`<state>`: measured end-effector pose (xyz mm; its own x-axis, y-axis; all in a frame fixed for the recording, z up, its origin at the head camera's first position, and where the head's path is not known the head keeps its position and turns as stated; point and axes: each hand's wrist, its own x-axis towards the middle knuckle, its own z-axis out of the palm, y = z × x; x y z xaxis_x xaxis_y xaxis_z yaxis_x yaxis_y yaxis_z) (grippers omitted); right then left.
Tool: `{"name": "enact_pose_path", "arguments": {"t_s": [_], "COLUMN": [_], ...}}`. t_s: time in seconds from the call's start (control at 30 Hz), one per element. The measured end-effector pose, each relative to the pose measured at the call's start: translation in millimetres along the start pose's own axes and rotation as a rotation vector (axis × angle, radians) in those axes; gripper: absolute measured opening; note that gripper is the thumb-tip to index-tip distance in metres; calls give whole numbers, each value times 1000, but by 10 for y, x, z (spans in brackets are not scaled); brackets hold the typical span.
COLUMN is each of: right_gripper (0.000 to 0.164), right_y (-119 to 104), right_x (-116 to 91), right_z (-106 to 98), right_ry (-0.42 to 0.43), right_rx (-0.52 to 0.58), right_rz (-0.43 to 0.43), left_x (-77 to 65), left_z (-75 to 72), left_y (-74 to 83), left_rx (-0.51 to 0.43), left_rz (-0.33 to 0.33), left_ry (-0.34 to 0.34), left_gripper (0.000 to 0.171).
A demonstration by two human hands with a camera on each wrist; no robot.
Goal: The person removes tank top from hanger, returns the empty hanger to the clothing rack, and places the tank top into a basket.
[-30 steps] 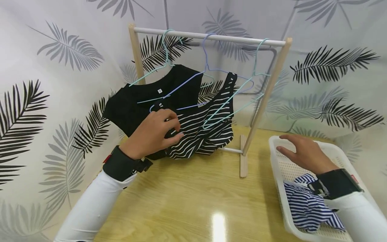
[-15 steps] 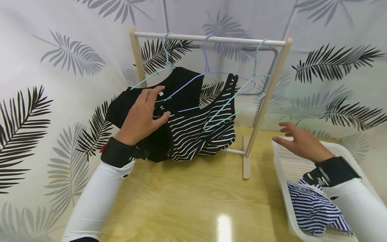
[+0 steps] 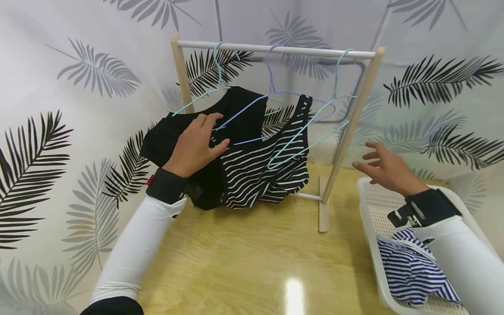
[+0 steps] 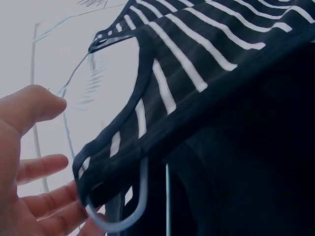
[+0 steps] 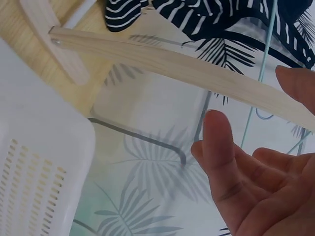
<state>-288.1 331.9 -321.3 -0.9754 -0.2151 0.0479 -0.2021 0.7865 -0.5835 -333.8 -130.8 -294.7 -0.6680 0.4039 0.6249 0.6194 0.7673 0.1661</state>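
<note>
Head view has the striped top (image 3: 260, 175) on the blue hanger (image 3: 252, 105) under the rack's rail (image 3: 307, 51). It should handle light, soft and limp, best held by its shoulder strap (image 4: 103, 172). It is black with white stripes. The left hand (image 3: 195, 144) spreads loosely, gripping nothing, contact unclear; the right hand (image 3: 387, 169), relaxed, holds nothing.

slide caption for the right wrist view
Empty right hand before a wooden rack post, with a white basket and striped garment in view.
</note>
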Motion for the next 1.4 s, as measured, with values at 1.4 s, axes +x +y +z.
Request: {"name": "enact_pose_path", "arguments": {"t_s": [1.4], "right_gripper": [45], "right_y": [-126], "right_x": [423], "right_z": [89], "right_ry": [295], "right_rx": [85], "right_rz": [-70], "left_x": [321], "left_z": [314], "left_y": [286], "left_rx": [-301], "left_rz": [-126], "left_ry": [5], "left_gripper": [23]}}
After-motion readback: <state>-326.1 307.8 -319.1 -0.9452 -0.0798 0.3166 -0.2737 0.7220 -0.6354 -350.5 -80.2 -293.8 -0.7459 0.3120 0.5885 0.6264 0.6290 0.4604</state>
